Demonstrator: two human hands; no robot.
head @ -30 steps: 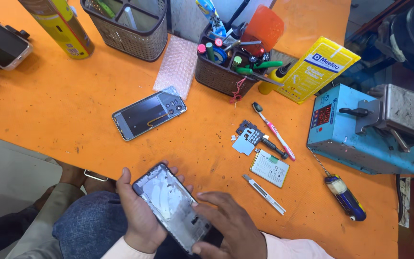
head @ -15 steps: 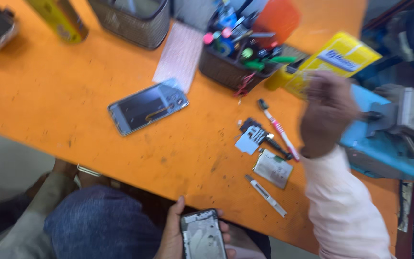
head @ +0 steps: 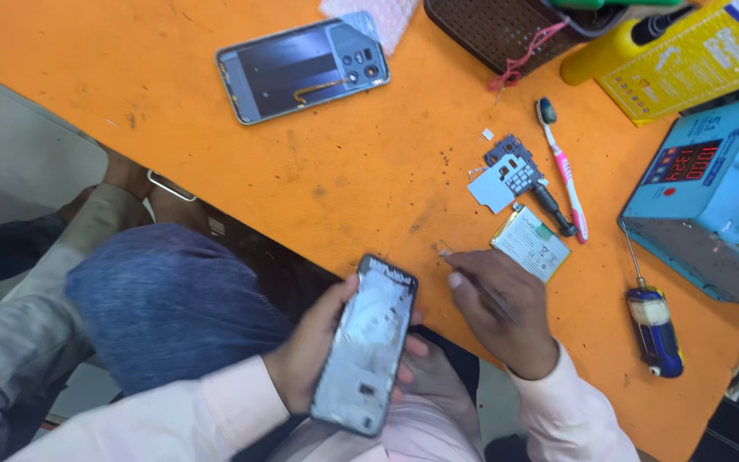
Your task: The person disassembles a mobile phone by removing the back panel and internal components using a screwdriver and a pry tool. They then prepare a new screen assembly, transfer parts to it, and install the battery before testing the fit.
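My left hand grips an opened phone frame at six o'clock, tilted up to bare its inside. My right hand, closed on thin tweezers, rests on the orange desk; a battery lies at two o'clock.

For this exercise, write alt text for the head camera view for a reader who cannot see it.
The left hand holds an opened phone frame at an orange table's edge, while the right hand grips a thin tool. A second phone, battery and toothbrush lie beyond.
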